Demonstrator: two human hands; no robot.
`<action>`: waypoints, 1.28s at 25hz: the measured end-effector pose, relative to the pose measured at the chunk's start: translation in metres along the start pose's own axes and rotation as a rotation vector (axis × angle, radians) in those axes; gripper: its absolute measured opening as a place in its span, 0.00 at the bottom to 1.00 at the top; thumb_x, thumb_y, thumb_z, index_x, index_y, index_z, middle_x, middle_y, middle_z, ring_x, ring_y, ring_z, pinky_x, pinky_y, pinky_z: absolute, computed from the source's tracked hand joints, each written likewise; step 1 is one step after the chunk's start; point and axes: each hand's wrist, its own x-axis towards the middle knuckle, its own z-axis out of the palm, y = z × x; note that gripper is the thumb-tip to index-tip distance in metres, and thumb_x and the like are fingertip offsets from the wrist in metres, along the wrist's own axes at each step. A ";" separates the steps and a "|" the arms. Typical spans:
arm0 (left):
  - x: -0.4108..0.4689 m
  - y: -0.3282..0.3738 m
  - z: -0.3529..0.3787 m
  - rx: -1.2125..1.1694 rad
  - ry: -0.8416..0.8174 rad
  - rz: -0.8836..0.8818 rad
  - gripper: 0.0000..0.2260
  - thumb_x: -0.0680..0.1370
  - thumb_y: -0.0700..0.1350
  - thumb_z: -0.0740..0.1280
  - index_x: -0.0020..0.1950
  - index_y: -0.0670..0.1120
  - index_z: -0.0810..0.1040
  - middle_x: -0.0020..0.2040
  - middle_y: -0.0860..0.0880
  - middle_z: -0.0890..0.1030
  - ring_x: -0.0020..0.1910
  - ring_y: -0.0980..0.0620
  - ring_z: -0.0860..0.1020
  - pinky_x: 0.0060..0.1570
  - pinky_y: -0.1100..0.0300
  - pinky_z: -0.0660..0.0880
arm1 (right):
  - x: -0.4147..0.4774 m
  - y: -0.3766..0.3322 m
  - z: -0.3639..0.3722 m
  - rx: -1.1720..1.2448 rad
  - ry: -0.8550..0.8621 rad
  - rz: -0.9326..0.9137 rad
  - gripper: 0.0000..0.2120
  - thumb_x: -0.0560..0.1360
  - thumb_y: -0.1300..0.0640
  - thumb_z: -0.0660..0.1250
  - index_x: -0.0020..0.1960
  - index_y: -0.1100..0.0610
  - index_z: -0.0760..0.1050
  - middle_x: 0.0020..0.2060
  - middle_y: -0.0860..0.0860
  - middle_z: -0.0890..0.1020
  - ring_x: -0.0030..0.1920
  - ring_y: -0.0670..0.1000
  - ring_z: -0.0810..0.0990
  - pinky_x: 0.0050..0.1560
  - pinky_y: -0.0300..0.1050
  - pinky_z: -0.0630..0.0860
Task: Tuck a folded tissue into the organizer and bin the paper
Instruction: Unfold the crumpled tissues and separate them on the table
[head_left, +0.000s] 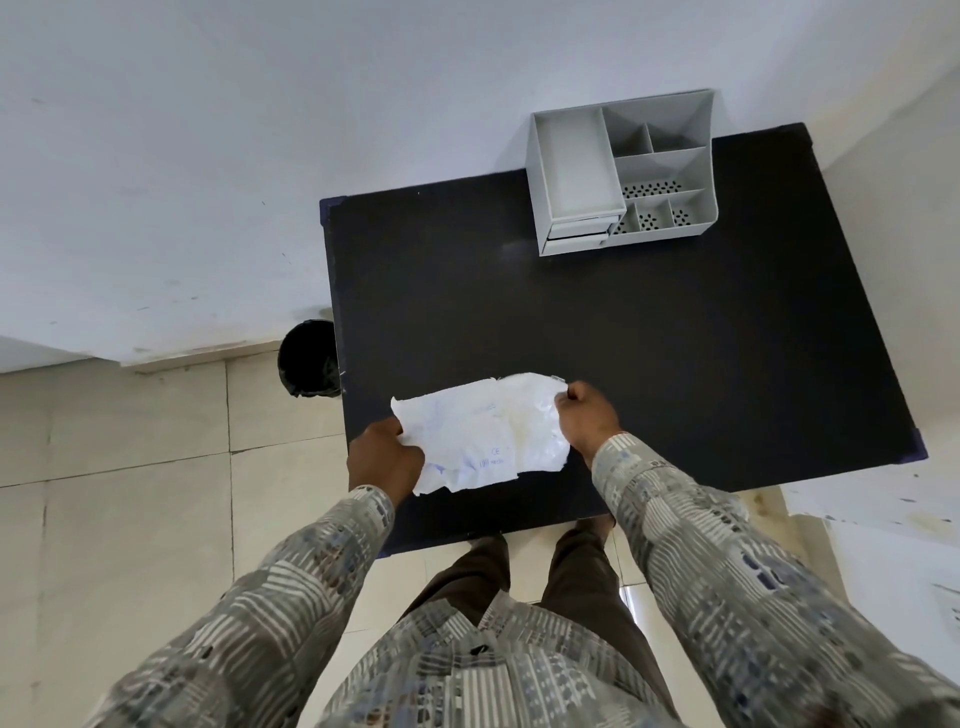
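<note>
You are pinching the wrapper (480, 434) at both ends, left hand (384, 460) and right hand (587, 418), to stretch it flat. You are holding it well short of the organizer (571, 171).

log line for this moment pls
left hand and right hand: gripping opposite ends of crumpled white paper | over black table | organizer: no tissue visible | bin: beside table

My left hand (385, 457) and right hand (586, 418) grip crumpled paper (480, 434) over black bench (623, 332); grey organizer (571, 171) far corner, bin (307, 358) on floor.
</note>
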 end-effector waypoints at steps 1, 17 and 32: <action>-0.001 0.000 0.002 -0.008 0.006 -0.015 0.11 0.73 0.36 0.69 0.54 0.44 0.84 0.43 0.47 0.81 0.49 0.37 0.81 0.47 0.55 0.74 | 0.002 0.000 0.000 -0.023 0.015 -0.010 0.12 0.83 0.54 0.61 0.58 0.59 0.79 0.55 0.58 0.84 0.54 0.59 0.83 0.58 0.55 0.81; 0.005 0.021 0.024 -0.496 -0.154 -0.048 0.15 0.71 0.37 0.80 0.56 0.44 0.85 0.50 0.45 0.88 0.50 0.43 0.87 0.51 0.48 0.85 | -0.009 0.011 0.014 -0.026 -0.175 0.016 0.18 0.77 0.59 0.73 0.66 0.61 0.79 0.63 0.58 0.84 0.59 0.59 0.85 0.61 0.55 0.83; 0.024 -0.016 0.006 -0.211 -0.109 0.029 0.50 0.66 0.53 0.86 0.82 0.48 0.64 0.76 0.44 0.76 0.70 0.38 0.77 0.70 0.46 0.75 | -0.031 0.013 -0.067 0.518 -0.242 0.238 0.14 0.84 0.67 0.62 0.63 0.53 0.76 0.58 0.56 0.82 0.52 0.56 0.84 0.42 0.53 0.86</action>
